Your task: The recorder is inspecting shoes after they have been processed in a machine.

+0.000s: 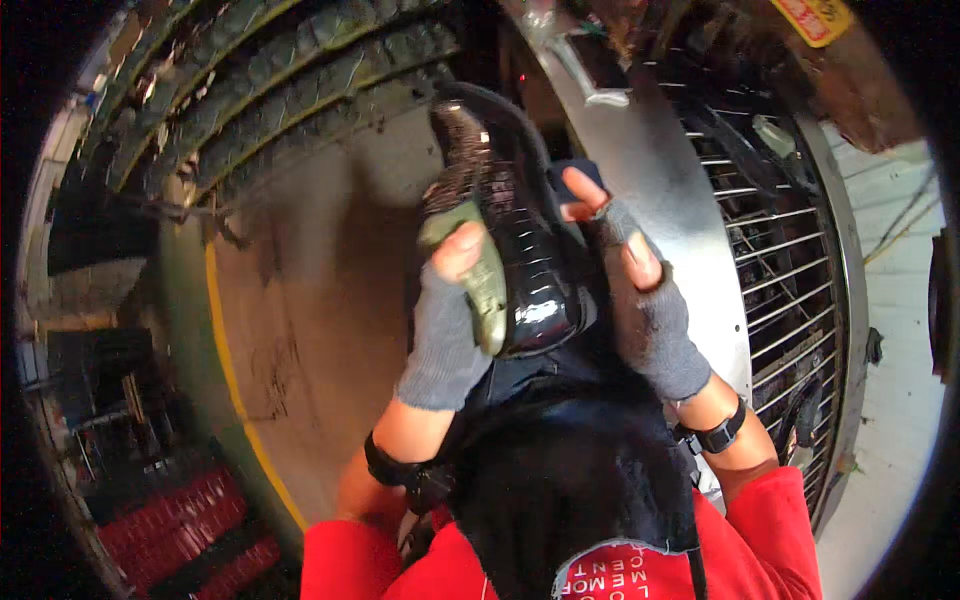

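A glossy black shoe [520,240], or a shoe-shaped piece, stands toe-to-heel away from me over my lap. An olive-green piece [482,280] with small holes lies along its left side; I cannot tell whether the two are joined. My left hand [445,310], in a grey fingerless glove, grips this side with the thumb on the green piece and its other fingers hidden. Close by the shoe's right edge is my right hand [640,280], gloved the same, its thumb and fingers apart. Whether its fingertips touch the shoe cannot be made out.
A metal bench surface [690,230] runs along my right, with a barred rack [785,290] beyond it. Tiered racks [270,90] of dark objects stand at the far left. Red items [180,530] sit low at left. A yellow line [225,360] marks the floor.
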`<move>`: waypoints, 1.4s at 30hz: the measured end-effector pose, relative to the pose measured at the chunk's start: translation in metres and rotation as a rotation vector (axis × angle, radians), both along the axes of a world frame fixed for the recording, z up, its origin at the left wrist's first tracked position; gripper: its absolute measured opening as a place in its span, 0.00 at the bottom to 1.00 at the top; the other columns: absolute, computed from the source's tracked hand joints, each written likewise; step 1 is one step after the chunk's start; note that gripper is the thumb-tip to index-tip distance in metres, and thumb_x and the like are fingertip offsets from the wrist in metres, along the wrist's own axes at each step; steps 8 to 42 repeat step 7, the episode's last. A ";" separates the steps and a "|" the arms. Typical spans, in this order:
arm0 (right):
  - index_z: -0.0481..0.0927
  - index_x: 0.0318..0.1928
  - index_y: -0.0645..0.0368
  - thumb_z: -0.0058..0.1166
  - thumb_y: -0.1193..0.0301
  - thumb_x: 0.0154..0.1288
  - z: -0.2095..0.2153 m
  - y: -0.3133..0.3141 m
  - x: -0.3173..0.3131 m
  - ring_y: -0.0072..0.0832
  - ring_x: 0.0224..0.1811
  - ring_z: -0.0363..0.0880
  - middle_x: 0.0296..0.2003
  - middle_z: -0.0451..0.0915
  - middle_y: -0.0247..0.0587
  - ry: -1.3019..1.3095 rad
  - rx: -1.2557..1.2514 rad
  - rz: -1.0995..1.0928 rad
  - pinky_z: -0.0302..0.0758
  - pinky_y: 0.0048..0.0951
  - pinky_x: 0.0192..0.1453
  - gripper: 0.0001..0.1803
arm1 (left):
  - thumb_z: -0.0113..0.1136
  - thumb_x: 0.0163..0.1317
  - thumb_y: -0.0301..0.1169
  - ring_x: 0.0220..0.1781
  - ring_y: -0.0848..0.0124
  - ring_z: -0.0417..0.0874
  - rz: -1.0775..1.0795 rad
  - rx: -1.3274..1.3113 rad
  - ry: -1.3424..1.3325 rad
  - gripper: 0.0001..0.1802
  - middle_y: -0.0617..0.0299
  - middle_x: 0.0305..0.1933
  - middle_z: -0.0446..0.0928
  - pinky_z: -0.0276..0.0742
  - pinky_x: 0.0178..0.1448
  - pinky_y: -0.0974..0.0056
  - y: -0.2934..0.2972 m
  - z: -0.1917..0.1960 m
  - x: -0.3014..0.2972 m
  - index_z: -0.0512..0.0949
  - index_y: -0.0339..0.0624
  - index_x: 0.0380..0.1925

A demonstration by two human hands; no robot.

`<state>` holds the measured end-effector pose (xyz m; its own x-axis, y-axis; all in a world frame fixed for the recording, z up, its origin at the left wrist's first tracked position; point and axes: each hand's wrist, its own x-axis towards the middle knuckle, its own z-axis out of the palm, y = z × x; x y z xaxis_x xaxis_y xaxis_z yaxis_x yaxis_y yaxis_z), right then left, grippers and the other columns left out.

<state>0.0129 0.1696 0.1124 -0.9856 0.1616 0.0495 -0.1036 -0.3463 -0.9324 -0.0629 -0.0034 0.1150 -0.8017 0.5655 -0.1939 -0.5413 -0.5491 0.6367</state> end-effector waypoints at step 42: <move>0.72 0.75 0.66 0.47 0.46 0.84 0.013 -0.024 0.006 0.18 0.55 0.70 0.51 0.74 0.31 -0.102 0.094 -0.219 0.66 0.26 0.65 0.37 | 0.51 0.62 0.65 0.69 0.55 0.81 0.113 -0.017 0.304 0.53 0.44 0.71 0.76 0.75 0.75 0.50 0.028 0.044 0.033 0.65 0.32 0.75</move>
